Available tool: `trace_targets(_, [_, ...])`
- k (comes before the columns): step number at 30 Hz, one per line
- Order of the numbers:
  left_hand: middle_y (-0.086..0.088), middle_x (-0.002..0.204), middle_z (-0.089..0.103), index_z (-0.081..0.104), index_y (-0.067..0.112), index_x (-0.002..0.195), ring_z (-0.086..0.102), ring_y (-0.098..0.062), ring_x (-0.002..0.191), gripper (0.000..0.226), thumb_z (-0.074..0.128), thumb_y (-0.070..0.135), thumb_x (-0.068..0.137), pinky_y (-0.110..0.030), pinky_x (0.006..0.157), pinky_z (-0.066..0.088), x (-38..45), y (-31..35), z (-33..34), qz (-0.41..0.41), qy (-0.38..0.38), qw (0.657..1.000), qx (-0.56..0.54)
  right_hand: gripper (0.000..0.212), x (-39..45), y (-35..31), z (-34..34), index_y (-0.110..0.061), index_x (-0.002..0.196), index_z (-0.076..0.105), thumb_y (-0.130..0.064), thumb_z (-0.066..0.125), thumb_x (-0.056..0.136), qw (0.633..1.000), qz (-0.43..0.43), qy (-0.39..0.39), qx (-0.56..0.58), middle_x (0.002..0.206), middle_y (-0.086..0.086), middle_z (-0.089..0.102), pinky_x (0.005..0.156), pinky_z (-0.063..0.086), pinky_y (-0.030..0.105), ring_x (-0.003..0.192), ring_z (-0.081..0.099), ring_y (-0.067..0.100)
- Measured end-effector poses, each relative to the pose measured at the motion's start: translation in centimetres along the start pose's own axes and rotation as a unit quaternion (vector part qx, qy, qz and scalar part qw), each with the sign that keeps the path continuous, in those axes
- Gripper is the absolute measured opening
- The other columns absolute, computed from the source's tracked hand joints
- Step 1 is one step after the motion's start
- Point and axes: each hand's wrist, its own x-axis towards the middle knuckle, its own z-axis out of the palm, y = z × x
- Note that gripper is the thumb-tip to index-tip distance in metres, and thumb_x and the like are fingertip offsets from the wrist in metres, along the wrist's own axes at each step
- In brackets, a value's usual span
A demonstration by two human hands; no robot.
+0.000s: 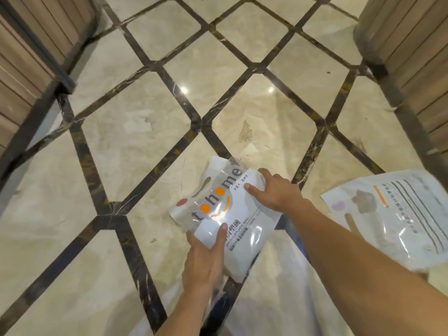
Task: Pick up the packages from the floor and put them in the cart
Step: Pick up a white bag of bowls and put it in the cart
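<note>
A white plastic package (218,212) with grey lettering and orange dots is held low over the marble floor. My left hand (206,260) grips its near edge, thumb on top. My right hand (271,190) grips its right edge, thumb across the top face. A second white package (392,214) with a grey and orange print lies on the floor at the right, partly behind my right forearm. No cart is in view.
The floor (135,146) is glossy beige marble with dark diagonal bands. A wood-slatted wall panel (31,52) stands at the left. A rounded slatted column (412,49) stands at the right.
</note>
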Motion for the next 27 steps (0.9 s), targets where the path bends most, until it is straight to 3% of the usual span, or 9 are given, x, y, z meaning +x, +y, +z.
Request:
trace_targets(5, [-0.020,0.146,0.055,0.012,0.022,0.162,0.053,-0.039,0.133,0.104,0.066,0.066,0.086,-0.042,0.100,0.040,0.1,0.2,0.0,0.019,0.020,0.993,-0.111,0.091,-1.5,1.2,1.2,-0.035,0.165,0.015,-0.082,0.040,0.092,0.994,0.024,-0.053,0.091,0.149,0.023,0.040,0.114,0.043,0.053,0.135,0.049,0.049])
trace_targets(9, [-0.017,0.158,0.043,0.010,0.025,0.164,0.043,-0.038,0.143,0.101,0.070,0.057,0.088,-0.045,0.112,0.035,0.0,0.4,0.4,0.056,0.042,0.986,-0.149,0.096,-2.6,1.4,0.8,-0.038,0.164,0.020,-0.080,0.056,0.086,0.980,0.041,-0.051,0.190,0.150,0.017,0.036,0.115,0.043,0.048,0.137,0.050,0.043])
trace_targets(12, [-0.014,0.161,0.039,0.009,0.029,0.164,0.041,-0.035,0.144,0.100,0.069,0.056,0.089,-0.043,0.113,0.034,-0.8,2.1,-0.2,0.083,0.048,0.980,-0.173,0.096,-4.0,1.2,-0.6,-0.038,0.162,0.025,-0.080,0.061,0.083,0.976,0.044,-0.011,0.215,0.148,0.014,0.037,0.112,0.045,0.045,0.133,0.053,0.040])
trace_targets(16, [-0.012,0.157,0.043,0.011,0.032,0.164,0.044,-0.034,0.142,0.098,0.072,0.051,0.089,-0.035,0.104,0.034,-3.4,6.8,-3.6,0.130,0.043,0.976,-0.171,0.089,-8.2,0.5,-5.0,-0.036,0.156,0.033,-0.079,0.062,0.084,0.962,0.051,0.066,0.259,0.143,0.011,0.044,0.105,0.044,0.044,0.130,0.055,0.036])
trace_targets(21, [-0.006,0.154,0.045,0.012,0.038,0.163,0.047,-0.030,0.140,0.107,0.071,0.061,0.076,-0.039,0.107,0.038,-12.4,16.3,-10.7,0.215,0.009,0.967,-0.138,0.080,-17.8,-0.9,-15.9,-0.027,0.151,0.034,-0.075,0.056,0.091,0.946,0.061,0.122,0.295,0.137,0.007,0.062,0.091,0.042,0.039,0.125,0.060,0.034])
trace_targets(24, [-0.004,0.152,0.050,0.015,0.039,0.161,0.051,-0.030,0.137,0.114,0.068,0.075,0.067,-0.049,0.111,0.043,-20.5,23.8,-16.1,0.251,-0.011,0.961,-0.119,0.097,-24.9,-2.2,-26.2,-0.028,0.158,0.026,-0.082,0.057,0.084,0.930,0.071,0.153,0.326,0.143,0.005,0.061,0.102,0.047,0.043,0.128,0.060,0.035])
trace_targets(26, [-0.001,0.140,0.061,0.032,0.036,0.151,0.061,-0.029,0.126,0.109,0.070,0.083,0.060,-0.052,0.102,0.051,-26.1,28.9,-19.7,0.270,-0.024,0.955,-0.118,0.108,-29.7,-2.9,-33.3,-0.026,0.155,0.031,-0.087,0.063,0.073,0.906,0.088,0.184,0.372,0.141,0.002,0.061,0.103,0.050,0.046,0.125,0.062,0.033])
trace_targets(27, [0.002,0.129,0.066,0.041,0.034,0.140,0.065,-0.025,0.116,0.097,0.071,0.081,0.060,-0.048,0.094,0.056,-29.0,31.6,-21.5,0.282,-0.027,0.952,-0.116,0.103,-32.1,-3.1,-36.9,-0.026,0.148,0.041,-0.087,0.068,0.070,0.894,0.091,0.199,0.391,0.134,-0.001,0.064,0.100,0.052,0.045,0.120,0.064,0.030])
